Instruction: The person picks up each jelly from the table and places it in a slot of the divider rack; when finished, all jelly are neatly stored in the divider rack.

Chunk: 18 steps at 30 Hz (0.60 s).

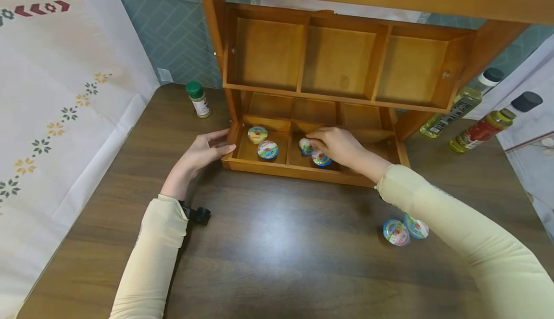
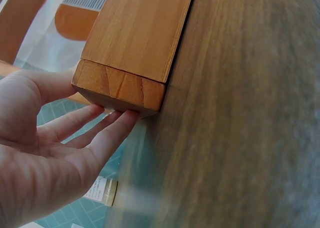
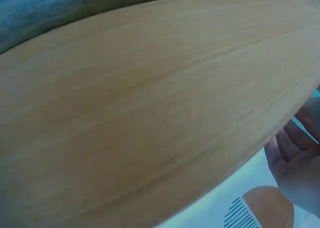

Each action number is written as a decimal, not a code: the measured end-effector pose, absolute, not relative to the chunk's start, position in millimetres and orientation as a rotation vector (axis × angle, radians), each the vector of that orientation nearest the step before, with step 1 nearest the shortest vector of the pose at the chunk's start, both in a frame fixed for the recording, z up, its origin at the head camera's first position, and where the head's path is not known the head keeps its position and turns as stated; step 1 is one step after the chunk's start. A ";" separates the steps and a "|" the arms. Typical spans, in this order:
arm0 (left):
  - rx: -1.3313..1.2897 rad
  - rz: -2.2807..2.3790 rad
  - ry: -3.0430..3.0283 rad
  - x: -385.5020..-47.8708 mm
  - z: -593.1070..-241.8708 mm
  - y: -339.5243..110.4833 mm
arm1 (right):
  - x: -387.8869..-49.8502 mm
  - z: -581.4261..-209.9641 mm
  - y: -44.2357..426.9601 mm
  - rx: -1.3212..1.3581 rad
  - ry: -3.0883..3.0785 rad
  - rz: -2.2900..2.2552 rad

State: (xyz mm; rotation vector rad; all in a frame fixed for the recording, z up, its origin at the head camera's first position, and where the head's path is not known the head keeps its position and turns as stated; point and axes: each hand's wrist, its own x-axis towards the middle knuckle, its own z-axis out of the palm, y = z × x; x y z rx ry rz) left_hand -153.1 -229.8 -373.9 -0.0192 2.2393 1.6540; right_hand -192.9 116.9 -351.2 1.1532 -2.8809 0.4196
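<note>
My left hand holds the left end of the lower wooden tray, thumb on one side and fingertips on the other. Inside that tray's middle compartment, my right hand pinches a small lidded cup, its fingers partly covering it. Another cup lies against it. The left compartment bears a yellow-lidded cup and a cup with a red and green print. The right wrist view is mostly the tray's wooden front, with part of a hand at the right edge.
Two cups, one pink-lidded and one blue-rimmed, lie on the table beneath the right forearm. An upper three-part tray overhangs the lower one. A green-capped jar stands left, two bottles right.
</note>
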 end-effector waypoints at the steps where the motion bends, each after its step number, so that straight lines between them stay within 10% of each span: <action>1: -0.015 1.659 2.235 -153.3 -374.3 -229.3 | -193.5 -352.0 116.3 1.150 -2.888 0.434; 18: -0.032 1.662 2.245 -156.1 -377.8 -230.3 | -205.1 -354.6 109.1 0.866 -3.046 0.707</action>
